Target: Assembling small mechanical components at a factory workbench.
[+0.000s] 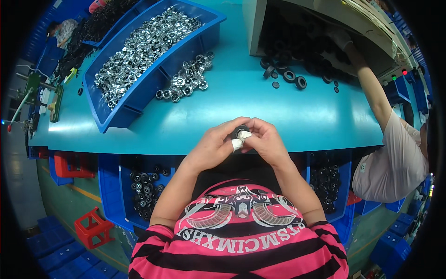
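My left hand (214,146) and my right hand (265,139) meet at the near edge of the teal table (278,116). Together they pinch a small black ring-shaped part (240,130) between the fingertips. White tape wraps two of the fingertips. Most of the part is hidden by my fingers. A loose pile of shiny metal wheel parts (188,79) lies on the table beyond my left hand. Black rubber rings (285,74) lie scattered beyond my right hand.
A long blue bin (111,116) full of metal parts stands at the left. Another person (390,158) at the right reaches an arm into a grey box (255,23) of black rings. Blue bins (141,188) with assembled parts sit under the table edge.
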The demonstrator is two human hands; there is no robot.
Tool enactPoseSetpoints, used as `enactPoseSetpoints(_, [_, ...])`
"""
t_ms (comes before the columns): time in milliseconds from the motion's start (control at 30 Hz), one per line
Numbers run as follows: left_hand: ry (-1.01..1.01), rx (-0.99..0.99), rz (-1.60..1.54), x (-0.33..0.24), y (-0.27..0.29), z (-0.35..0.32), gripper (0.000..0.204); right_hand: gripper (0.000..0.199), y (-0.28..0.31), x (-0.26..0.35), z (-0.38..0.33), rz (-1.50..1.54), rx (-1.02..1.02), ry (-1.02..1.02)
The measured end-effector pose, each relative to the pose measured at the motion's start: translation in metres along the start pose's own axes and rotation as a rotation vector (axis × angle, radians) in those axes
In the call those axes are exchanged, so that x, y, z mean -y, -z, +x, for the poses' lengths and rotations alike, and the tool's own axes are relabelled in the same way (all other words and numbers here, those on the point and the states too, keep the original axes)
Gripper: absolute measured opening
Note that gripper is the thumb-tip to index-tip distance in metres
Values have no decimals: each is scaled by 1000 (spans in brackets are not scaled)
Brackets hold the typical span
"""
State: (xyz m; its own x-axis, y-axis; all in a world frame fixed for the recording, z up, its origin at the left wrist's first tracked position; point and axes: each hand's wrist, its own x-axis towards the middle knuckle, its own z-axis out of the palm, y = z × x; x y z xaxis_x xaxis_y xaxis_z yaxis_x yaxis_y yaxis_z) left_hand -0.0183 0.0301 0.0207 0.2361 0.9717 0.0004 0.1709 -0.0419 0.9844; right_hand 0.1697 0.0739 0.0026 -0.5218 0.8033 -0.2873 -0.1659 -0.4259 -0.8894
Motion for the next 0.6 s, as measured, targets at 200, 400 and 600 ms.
enactPoseSetpoints(200, [74,-80,67,-14,-6,2,51,15,-13,-15,0,209,-106,122])
enactPoseSetpoints(400, [-141,-148,197,-9,-10,8,48,16,-11,-12,-1,288,-108,105])
enactPoseSetpoints(600, [-161,-104,422,-11,-6,7,55,20,0,-9,5,46,-79,116])
